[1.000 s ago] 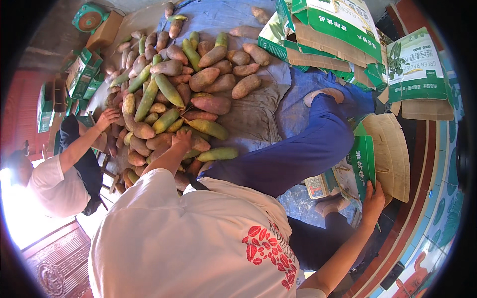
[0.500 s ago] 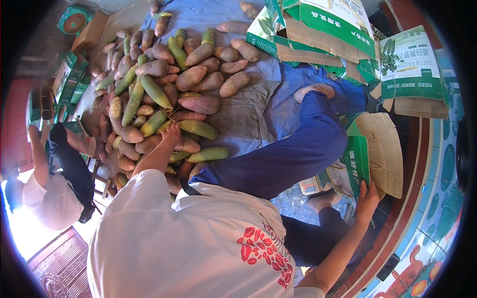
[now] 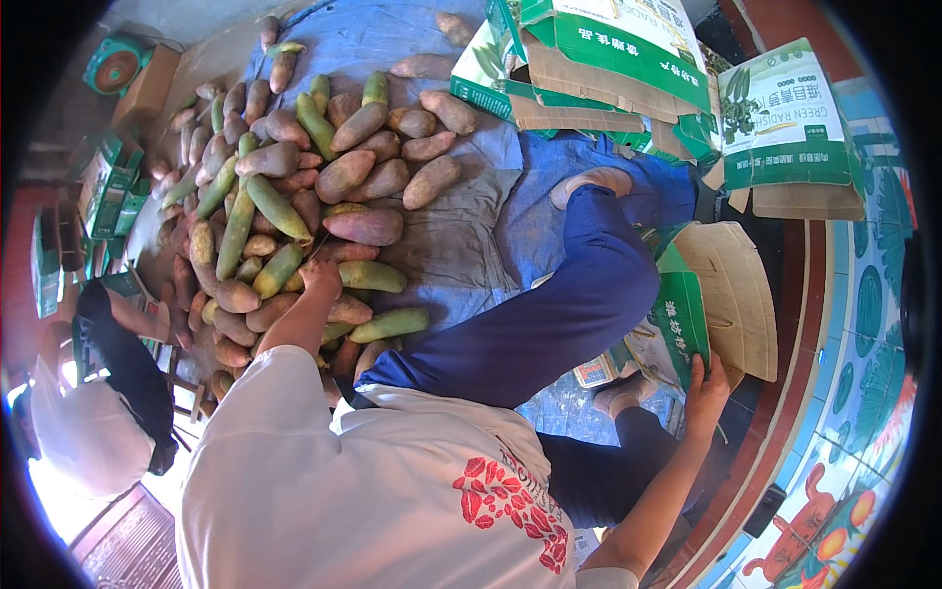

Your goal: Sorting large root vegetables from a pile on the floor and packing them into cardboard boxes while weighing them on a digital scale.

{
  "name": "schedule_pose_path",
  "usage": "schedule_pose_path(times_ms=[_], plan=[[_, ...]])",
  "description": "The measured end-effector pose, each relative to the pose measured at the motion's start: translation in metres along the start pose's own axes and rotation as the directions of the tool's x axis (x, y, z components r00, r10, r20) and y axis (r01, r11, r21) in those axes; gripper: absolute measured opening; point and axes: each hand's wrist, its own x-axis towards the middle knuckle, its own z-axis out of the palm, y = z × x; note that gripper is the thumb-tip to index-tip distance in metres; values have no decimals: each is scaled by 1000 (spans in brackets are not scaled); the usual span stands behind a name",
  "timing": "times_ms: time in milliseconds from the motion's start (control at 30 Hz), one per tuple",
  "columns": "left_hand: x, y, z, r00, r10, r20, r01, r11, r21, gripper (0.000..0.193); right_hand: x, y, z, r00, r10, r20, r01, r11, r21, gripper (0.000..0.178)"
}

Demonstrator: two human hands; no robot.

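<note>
My left hand point(image 3: 322, 278) reaches into a big heap of long root vegetables, some green and some reddish brown. Its fingers curl down against a reddish root vegetable point(image 3: 345, 252); the fingertips are partly hidden there. Close to this hand lie a green root vegetable point(image 3: 373, 276) and a brown one point(image 3: 349, 310). Over on the right, my right hand point(image 3: 705, 388) grips the near edge of a green and white cardboard box point(image 3: 681, 312), thumb on its printed side. The box's brown flap point(image 3: 738, 294) stands spread out.
A blue tarp point(image 3: 451, 231) lies under the heap. Several green and white boxes point(image 3: 628, 74) stand at the far right, another point(image 3: 790, 128) by the tiled wall point(image 3: 852, 324). My bent leg point(image 3: 549, 304) lies between heap and box. Another person point(image 3: 98, 402) sits at the left.
The whole view has shifted a little. My left hand's fingers have drawn closer together at the heap. My right hand stays on the box edge. The person at the left has leaned.
</note>
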Motion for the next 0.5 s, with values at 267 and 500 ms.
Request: schedule_pose_path(times_ms=[267, 500], plan=[[3, -1, 0, 973, 129, -193, -135, 991, -17, 47, 4, -9, -2, 999, 45, -6, -45, 999, -16, 20], [-47, 32, -49, 911, 342, -230, -350, 937, 6, 49, 4, -11, -8, 999, 44, 15, -44, 998, 43, 21]])
